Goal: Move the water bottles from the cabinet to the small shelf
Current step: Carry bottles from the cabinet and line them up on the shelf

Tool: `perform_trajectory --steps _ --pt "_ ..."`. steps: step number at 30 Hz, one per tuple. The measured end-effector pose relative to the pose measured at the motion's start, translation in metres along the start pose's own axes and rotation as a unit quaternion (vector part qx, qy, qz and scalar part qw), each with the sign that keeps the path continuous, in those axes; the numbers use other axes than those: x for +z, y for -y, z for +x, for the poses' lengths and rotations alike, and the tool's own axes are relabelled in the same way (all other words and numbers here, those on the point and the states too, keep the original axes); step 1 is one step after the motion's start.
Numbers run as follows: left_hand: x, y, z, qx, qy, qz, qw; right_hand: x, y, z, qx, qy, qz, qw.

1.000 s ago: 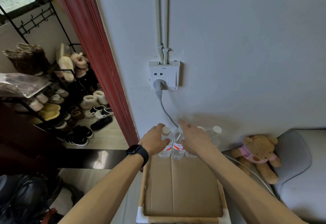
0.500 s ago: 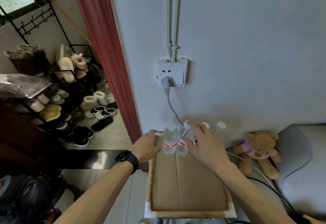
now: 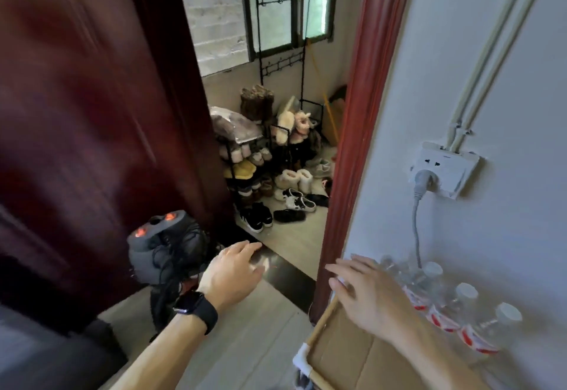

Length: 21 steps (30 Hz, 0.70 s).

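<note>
The bottles [image 3: 441,297] stand in a row on the shelf [image 3: 343,356], against the wall, just right of the right hand [image 3: 365,294]. That hand hovers over the shelf's left edge, fingers spread and holding nothing. The left hand [image 3: 233,276], with a watch [image 3: 196,308] at its wrist, hangs over the floor, well apart from the right hand, fingers straight and empty. A socket [image 3: 441,168] sits on the wall above the bottles; a shoe rack [image 3: 254,168] stands beyond the left hand.

A home, at a doorway: a crowded shoe rack [image 3: 248,174] of slippers and boots, a coat stand [image 3: 280,30] by the window, a wall socket [image 3: 443,168]
</note>
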<state>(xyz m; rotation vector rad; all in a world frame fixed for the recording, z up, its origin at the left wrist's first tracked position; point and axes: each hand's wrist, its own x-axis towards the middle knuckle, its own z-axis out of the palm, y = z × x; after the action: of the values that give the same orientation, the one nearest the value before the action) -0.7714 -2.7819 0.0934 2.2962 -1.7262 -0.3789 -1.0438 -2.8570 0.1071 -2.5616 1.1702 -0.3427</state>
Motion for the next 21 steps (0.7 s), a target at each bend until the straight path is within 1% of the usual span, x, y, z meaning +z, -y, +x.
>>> perform_trajectory --steps 3,5,8,11,16,19,21 --pt "-0.023 0.047 -0.075 -0.109 -0.048 -0.009 0.993 0.008 0.054 0.016 -0.102 0.032 0.016 0.994" --pt "-0.04 0.074 -0.131 -0.17 -0.082 0.008 0.982 0.016 0.104 0.022 -0.167 0.051 0.036 0.984" --pt "-0.066 0.109 -0.22 -0.259 -0.125 0.033 0.957 0.025 0.187 0.02 -0.265 0.061 0.04 0.961" --pt "-0.089 0.137 -0.316 -0.341 -0.165 0.061 0.923 0.031 0.275 0.003 -0.356 0.074 0.045 0.93" --pt "-0.118 0.163 -0.499 -0.459 -0.224 0.08 0.856 0.051 0.418 -0.064 -0.49 0.093 0.065 0.864" --pt "-0.131 0.161 -0.62 -0.521 -0.243 0.109 0.811 0.062 0.505 -0.127 -0.565 0.111 0.073 0.814" --pt "-0.139 0.155 -0.698 -0.563 -0.258 0.128 0.775 0.069 0.561 -0.174 -0.614 0.118 0.076 0.777"
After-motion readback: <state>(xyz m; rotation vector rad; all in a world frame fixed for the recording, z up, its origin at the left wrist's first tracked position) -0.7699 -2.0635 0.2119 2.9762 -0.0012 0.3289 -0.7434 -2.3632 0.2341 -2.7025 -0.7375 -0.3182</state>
